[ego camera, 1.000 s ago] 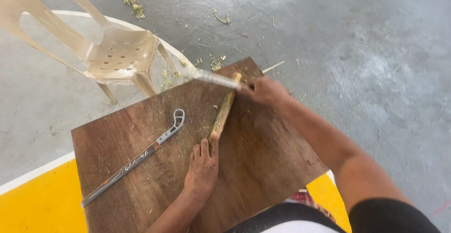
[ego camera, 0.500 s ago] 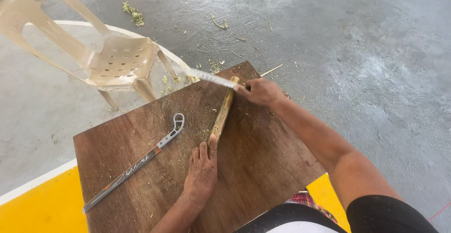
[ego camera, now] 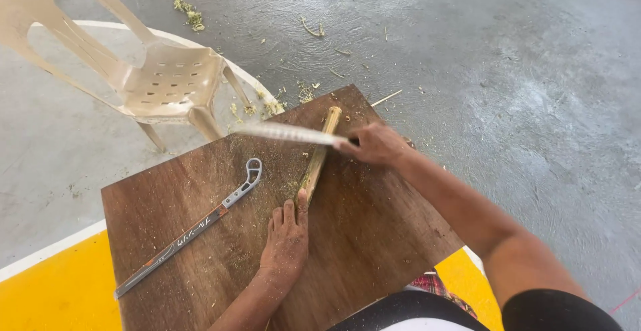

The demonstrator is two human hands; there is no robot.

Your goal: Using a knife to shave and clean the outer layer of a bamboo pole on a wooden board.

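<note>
A brown wooden board (ego camera: 374,237) lies across my lap. On it lies a short bamboo stick (ego camera: 320,154), pointing away from me. My left hand (ego camera: 287,237) presses flat on the board, its fingertips holding down the near end of the stick. My right hand (ego camera: 377,144) grips the handle of a long knife (ego camera: 284,132), whose pale blade lies crosswise over the far part of the stick and sticks out to the left.
A long metal tool with a looped end (ego camera: 190,231) lies on the board's left half. A beige plastic chair (ego camera: 157,77) stands on the grey floor at the far left. Shavings (ego camera: 190,14) litter the floor. A yellow painted area (ego camera: 53,291) lies near left.
The knife blade has slid nearer along the stick, from its far tip toward the middle. My left hand has kept its hold on the stick's near end.
</note>
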